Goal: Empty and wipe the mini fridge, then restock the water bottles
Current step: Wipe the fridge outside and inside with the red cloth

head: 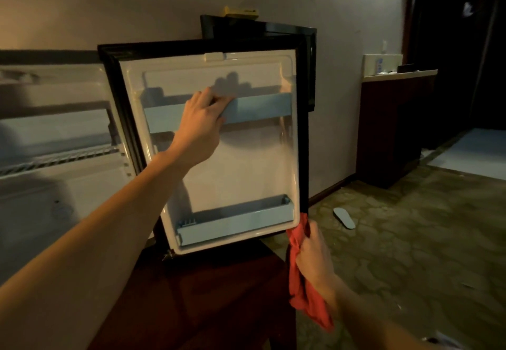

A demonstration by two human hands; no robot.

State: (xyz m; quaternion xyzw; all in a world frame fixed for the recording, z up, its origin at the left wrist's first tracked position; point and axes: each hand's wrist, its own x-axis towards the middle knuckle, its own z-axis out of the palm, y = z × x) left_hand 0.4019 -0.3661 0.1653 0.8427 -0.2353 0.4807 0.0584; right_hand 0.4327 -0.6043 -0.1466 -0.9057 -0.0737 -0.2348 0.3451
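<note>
Midway: fridge (63,136) and door (219,168) emptied, no bottles in view, so restocking remains; left hand (201,119) grasps the upper rail (260,107), right hand (315,256) clutches the cloth (299,281) at the door's lower corner.

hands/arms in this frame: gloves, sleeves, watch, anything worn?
Nothing worn that shows. Left hand and right hand are both bare, no gloves, and no rings can be made out. Both forearms are bare up to the frame edge: no sleeves, watch or wristband in view. The light is dim and warm, so small marks would be hard to see.
</note>
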